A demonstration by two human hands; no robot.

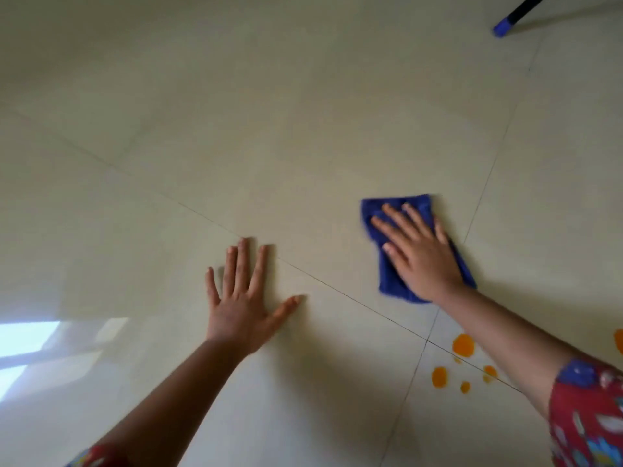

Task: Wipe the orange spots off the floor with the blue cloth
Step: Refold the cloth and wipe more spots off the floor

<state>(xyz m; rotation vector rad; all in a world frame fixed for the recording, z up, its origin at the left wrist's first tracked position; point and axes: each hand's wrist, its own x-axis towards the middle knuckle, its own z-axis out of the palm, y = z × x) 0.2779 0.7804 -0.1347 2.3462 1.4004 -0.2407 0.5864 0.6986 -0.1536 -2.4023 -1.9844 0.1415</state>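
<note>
A folded blue cloth point(387, 274) lies flat on the pale tiled floor point(269, 129) right of centre. My right hand point(418, 251) presses on top of it with straight, spread fingers. Several orange spots point(463, 345) sit on the floor nearer to me, under my right forearm, apart from the cloth. One more orange spot point(619, 340) shows at the right edge. My left hand point(242, 301) rests flat on the bare floor with its fingers spread, left of the cloth.
A dark pole with a blue tip point(504, 26) touches the floor at the far right. Dark grout lines cross the tiles. A bright window reflection point(27, 342) lies on the floor at the left.
</note>
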